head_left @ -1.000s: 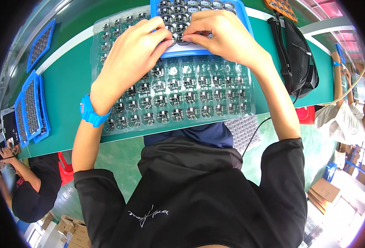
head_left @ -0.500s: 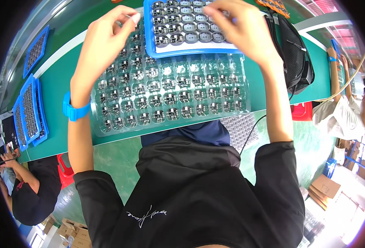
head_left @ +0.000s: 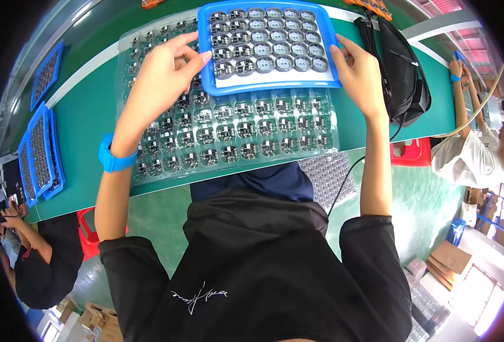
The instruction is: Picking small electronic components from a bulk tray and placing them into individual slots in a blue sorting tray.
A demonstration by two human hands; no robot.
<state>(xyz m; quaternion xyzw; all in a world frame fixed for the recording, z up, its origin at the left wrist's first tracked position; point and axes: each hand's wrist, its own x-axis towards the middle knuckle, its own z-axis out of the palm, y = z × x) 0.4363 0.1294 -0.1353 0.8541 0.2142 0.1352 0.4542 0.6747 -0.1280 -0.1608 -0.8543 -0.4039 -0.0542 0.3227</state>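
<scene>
Over the far part of the clear tray [head_left: 333,128] on the worktop [head_left: 89,137], you have the blue tray [head_left: 223,90] between your hands. A second ago your fingertips meet inside its cells; now both hands are out at its sides, so you seem to be handling the whole tray rather than single pieces. Dark metal parts [head_left: 222,54] fill its two left columns; grey cups [head_left: 282,48] show in the other four. Your left hand [head_left: 163,74] has thumb and index tips apart at the left rim; your right hand [head_left: 361,74] sets its thumb against the right rim. Whether either clamps underneath, I cannot tell.
</scene>
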